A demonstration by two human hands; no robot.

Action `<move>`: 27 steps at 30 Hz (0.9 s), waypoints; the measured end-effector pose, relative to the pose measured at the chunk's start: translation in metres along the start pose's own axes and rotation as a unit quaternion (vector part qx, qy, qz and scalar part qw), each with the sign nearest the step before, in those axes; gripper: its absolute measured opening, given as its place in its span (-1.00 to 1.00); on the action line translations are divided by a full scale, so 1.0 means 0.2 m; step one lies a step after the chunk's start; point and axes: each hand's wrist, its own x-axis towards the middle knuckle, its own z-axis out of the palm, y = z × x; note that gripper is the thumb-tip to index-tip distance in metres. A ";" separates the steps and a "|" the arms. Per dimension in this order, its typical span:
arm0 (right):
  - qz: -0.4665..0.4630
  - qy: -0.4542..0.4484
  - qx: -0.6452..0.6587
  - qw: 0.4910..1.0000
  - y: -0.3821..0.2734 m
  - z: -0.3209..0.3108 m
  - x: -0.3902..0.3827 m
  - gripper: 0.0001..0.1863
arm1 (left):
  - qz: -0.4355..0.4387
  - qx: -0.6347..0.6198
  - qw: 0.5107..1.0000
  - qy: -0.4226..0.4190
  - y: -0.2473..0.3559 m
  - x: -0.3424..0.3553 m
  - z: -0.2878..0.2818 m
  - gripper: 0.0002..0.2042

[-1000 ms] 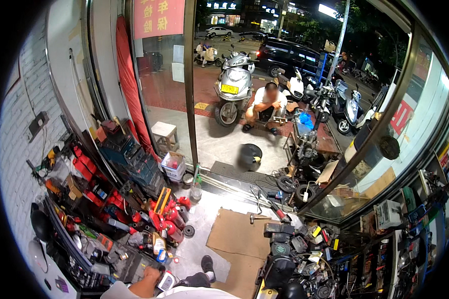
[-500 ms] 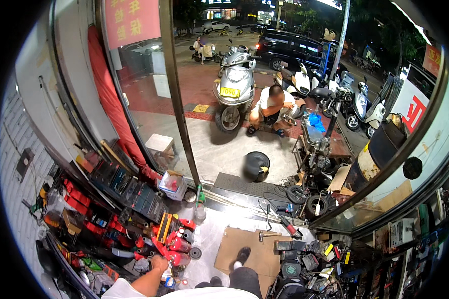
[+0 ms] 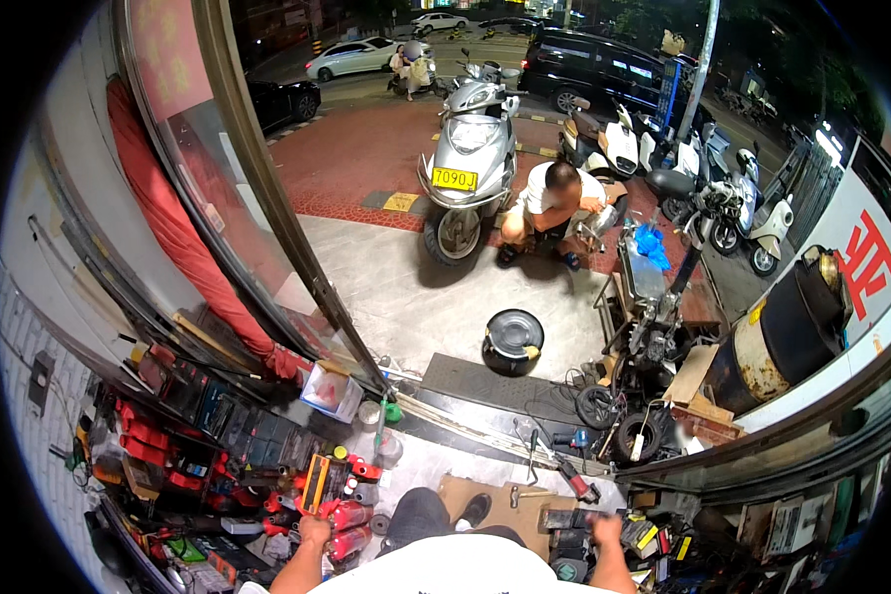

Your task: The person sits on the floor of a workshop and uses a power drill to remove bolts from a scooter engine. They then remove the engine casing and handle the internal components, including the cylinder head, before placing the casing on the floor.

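Note:
My left hand (image 3: 314,532) is at the lower left, its fingers curled in beside red canisters (image 3: 350,515) and just below an orange-and-black long box (image 3: 316,483). What those fingers hold, if anything, is too small to make out. My right hand (image 3: 605,529) reaches over dark box-shaped parts (image 3: 564,519) at the lower right; its fingers are blurred against them. Between my hands, one shoe (image 3: 476,510) rests on a flat cardboard sheet (image 3: 510,505). A hammer (image 3: 531,494) lies on the cardboard near its far edge.
An angle grinder (image 3: 576,479) lies near the door sill. Beyond the doorway are a black round basin (image 3: 514,337), a crouching person (image 3: 554,208) and a silver scooter (image 3: 465,158). A rusty drum (image 3: 762,346) stands right; a white box (image 3: 331,392) stands left.
My right hand has come into view over the parts at the right. The view has shifted and my body has leaned forward. My left hand stays near the red canisters.

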 end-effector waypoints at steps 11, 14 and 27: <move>-0.071 0.002 -0.009 0.997 -1.18 0.04 0.64 -0.81 | -0.004 -0.024 0.998 -0.058 0.62 0.53 0.47 -0.61; -0.164 -0.013 -0.041 0.986 -0.76 0.19 0.64 -0.73 | -0.118 -0.097 0.982 -0.109 0.80 0.66 0.53 -0.66; 0.101 -0.025 -0.125 0.987 -1.68 0.52 0.65 -0.69 | 0.218 -0.045 0.969 -0.106 2.87 1.47 0.47 -0.60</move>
